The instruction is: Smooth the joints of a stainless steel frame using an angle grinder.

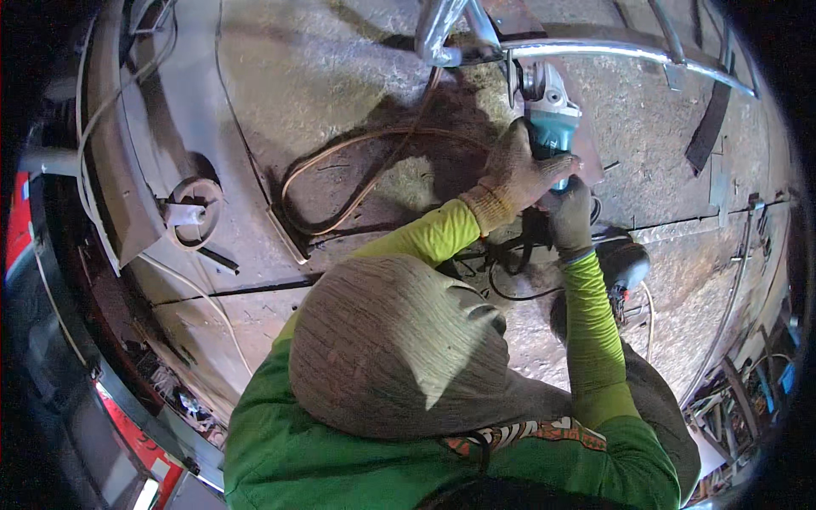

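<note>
Neither my left hand nor my right hand is in view. Directly before me a co-worker in a green shirt [357, 467] and a grey-brown head covering [365, 348] bends low. The co-worker's gloved left hand [517, 170] is wrapped round the body of a teal angle grinder [554, 127]. The other gloved hand [571, 219] closes on its rear end. Edge-on, the grinder's disc [512, 78] stands close beside a shiny metal tube frame [595, 48]; I cannot tell whether they touch.
A brown cable [340, 223] loops over the stained metal floor [391, 59]. At the left lie a round metal ring [197, 212] and a long metal beam [127, 170]. A grey rounded thing [625, 265] sits right of the co-worker's arm. Scrap pieces [739, 395] crowd the right edge.
</note>
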The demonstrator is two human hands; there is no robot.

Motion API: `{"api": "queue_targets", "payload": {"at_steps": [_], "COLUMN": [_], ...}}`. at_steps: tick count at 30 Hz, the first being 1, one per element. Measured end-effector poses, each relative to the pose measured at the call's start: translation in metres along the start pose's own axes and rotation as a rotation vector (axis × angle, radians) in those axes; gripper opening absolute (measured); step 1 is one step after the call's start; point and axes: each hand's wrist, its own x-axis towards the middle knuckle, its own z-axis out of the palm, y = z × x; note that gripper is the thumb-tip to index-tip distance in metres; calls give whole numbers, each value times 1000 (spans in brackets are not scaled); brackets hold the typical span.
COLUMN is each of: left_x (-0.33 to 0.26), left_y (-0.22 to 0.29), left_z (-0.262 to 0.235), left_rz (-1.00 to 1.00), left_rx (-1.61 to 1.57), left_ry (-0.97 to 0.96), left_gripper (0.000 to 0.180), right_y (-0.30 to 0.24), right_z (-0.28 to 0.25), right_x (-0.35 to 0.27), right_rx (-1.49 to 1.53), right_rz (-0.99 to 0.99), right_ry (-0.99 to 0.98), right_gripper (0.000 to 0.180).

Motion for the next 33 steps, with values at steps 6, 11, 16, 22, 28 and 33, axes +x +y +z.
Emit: {"api": "queue_targets", "payload": {"at_steps": [6, 11, 16, 22, 28, 33], "left_x": [11, 11, 17, 11, 0, 9], "left_y": [-18, -8, -25, -13, 19, -13], "left_z": [5, -5, -5, -19, -41, -24], "left_rz": [97, 25, 4, -63, -298, -306], "left_rx": [-213, -60, 115, -474, -675, -563], "left_ry": [-7, -32, 24, -213, -373, -285], "left_gripper": [69, 62, 67, 40, 27, 24], "right_y": [2, 21, 44, 30, 78, 78], "right_z": [3, 13, 19, 27, 22, 16], "right_x": [12, 12, 15, 14, 18, 17], "right_rx": [-222, -197, 194, 173, 167, -79], "right_rz": [-16, -172, 111, 63, -50, -164], "right_ry": [-53, 28, -77, -59, -86, -150], "right_gripper": [32, 32, 36, 19, 22, 22]}}
